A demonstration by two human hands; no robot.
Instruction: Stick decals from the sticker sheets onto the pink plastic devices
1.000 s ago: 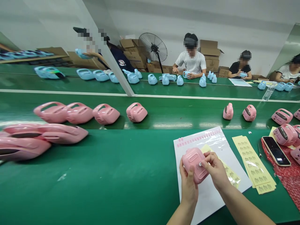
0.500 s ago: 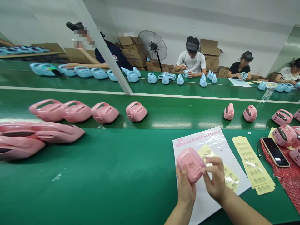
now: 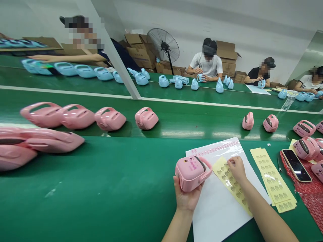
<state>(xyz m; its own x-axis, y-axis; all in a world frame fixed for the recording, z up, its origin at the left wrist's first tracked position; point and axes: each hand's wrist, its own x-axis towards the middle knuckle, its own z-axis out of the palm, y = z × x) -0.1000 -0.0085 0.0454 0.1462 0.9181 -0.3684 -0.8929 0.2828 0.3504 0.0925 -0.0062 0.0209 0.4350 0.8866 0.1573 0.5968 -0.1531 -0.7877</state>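
Observation:
My left hand (image 3: 187, 198) holds a small pink plastic case with a carry handle (image 3: 191, 171) from below. Its printed face, with dark and pink marks, is turned up, and the handle is on the right. My right hand (image 3: 237, 169) is closed in a pinch over the upper part of a yellow sticker sheet (image 3: 234, 188) with rows of grey stickers. Whatever is between these fingertips is too small to tell. Under the sheet lies a white board (image 3: 214, 215), with small pink pieces (image 3: 217, 148) lined up along its top.
More yellow sticker sheets (image 3: 272, 181) lie to the right, beside a phone (image 3: 297, 164) on red bubble wrap (image 3: 309, 198). Pink cases (image 3: 146, 118) stand along the green bench, with several bunched at far left. Across a divider, people work among blue cases (image 3: 164, 81).
The pink case has turned from its underside to its printed face and shifted left. My right hand has moved off it, up and right to the sticker sheet.

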